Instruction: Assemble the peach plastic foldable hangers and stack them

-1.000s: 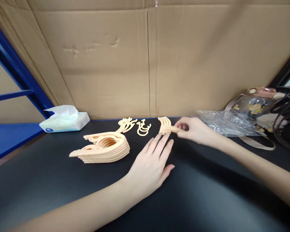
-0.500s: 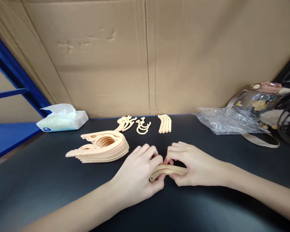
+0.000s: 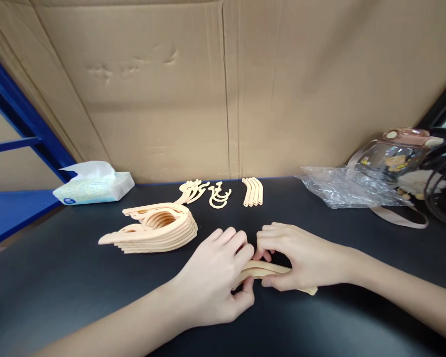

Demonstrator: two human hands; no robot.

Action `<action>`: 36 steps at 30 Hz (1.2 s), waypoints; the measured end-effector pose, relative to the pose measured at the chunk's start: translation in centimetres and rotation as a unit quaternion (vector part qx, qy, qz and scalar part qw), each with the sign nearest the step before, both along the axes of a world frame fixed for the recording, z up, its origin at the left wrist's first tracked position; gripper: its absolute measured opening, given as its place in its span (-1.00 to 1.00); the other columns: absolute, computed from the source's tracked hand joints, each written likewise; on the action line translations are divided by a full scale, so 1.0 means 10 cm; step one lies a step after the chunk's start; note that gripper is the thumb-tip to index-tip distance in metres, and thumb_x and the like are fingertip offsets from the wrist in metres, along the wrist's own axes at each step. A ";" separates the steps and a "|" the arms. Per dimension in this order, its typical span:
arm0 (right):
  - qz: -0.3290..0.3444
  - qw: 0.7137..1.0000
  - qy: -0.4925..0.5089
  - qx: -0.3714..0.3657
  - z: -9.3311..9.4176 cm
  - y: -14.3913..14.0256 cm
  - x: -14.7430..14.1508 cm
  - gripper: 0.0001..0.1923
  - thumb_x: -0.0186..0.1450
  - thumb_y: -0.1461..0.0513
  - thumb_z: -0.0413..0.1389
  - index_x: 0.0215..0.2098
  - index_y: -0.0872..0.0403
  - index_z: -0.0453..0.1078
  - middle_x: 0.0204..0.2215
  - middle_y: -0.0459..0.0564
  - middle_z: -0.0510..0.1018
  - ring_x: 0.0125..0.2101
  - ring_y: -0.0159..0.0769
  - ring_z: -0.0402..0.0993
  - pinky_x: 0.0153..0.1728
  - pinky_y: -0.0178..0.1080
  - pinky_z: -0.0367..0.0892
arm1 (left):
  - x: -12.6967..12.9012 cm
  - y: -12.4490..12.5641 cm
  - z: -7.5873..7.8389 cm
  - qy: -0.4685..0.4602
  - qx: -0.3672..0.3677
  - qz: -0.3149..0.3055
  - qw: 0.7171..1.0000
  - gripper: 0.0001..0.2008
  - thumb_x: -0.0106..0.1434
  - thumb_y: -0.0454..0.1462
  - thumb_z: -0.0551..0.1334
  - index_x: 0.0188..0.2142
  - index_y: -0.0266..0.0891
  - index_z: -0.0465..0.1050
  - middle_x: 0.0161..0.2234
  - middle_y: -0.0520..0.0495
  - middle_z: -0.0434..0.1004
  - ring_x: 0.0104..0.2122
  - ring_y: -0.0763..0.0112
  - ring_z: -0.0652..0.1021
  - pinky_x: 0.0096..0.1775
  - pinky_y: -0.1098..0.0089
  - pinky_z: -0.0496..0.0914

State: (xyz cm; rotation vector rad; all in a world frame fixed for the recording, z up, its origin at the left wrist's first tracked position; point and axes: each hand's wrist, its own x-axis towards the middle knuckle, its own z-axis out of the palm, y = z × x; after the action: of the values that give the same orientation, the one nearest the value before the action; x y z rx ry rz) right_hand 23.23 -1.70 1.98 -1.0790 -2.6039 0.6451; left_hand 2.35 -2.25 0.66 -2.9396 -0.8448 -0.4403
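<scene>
Curved beige hanger arms [image 3: 264,268], laid one along another, are between my two hands in front of me. My left hand [image 3: 217,275] pinches their left end, thumb below and fingers above, covering part of it. My right hand [image 3: 301,255] curls over the right part, thumb along the near side, and the right tip sticks out beneath the palm. Left of my hands lies a stack of beige folding hangers [image 3: 171,237]. Beyond them are a pile of small beige pieces [image 3: 194,192], a few loose hanger hooks [image 3: 219,202] and a row of several curved hanger arms [image 3: 253,192].
A tissue pack [image 3: 96,188] stands at the back left of the black table [image 3: 78,277]. Clear plastic wrapping [image 3: 342,188] and a transparent bottle [image 3: 397,156] with a strap lie at the back right. A cardboard wall [image 3: 163,89] closes off the rear.
The held hanger arms have tilted and shifted right and nearer, with their right tip now showing beneath my right palm. Both hands have moved slightly. The piles stay as they were.
</scene>
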 end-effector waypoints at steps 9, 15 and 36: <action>-0.010 1.000 -0.023 -0.004 -0.02 0.02 0.04 -0.81 0.10 0.16 0.24 -0.40 0.03 0.33 -0.43 -0.21 0.39 -0.39 -0.41 0.29 -0.33 -0.31 0.14 | 0.01 0.00 -0.02 -0.002 0.027 -0.005 1.000 -0.91 0.21 -0.26 0.11 -0.36 -0.24 0.33 -0.36 -0.01 0.32 -0.37 0.33 0.28 -0.36 0.30 0.14; -0.027 0.999 -0.041 0.002 0.00 0.02 0.07 -0.82 0.08 0.19 0.21 -0.42 0.03 0.28 -0.43 -0.19 0.41 -0.40 -0.40 0.31 -0.35 -0.32 0.14 | 0.01 -0.01 -0.04 0.004 0.058 0.002 0.998 -0.80 0.31 -0.20 0.07 -0.31 -0.25 0.39 -0.35 -0.03 0.36 -0.35 0.30 0.32 -0.34 0.28 0.16; -0.107 0.980 -0.150 0.077 0.04 0.28 0.32 -0.82 0.27 0.08 0.04 -0.38 0.02 0.24 -0.59 -0.16 0.37 -0.50 -0.31 0.30 -0.48 -0.29 0.04 | 0.22 0.47 0.03 0.243 0.316 0.200 0.895 -0.73 0.12 -0.59 0.07 -0.36 -0.45 0.54 -0.42 -0.27 0.48 -0.30 0.11 0.41 -0.31 0.24 0.23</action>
State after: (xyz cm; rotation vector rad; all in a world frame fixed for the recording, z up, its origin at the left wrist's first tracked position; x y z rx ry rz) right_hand 26.39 1.11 2.33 -1.4764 -2.6712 0.2435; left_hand 4.54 2.41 0.95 -2.0641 -0.9632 0.0566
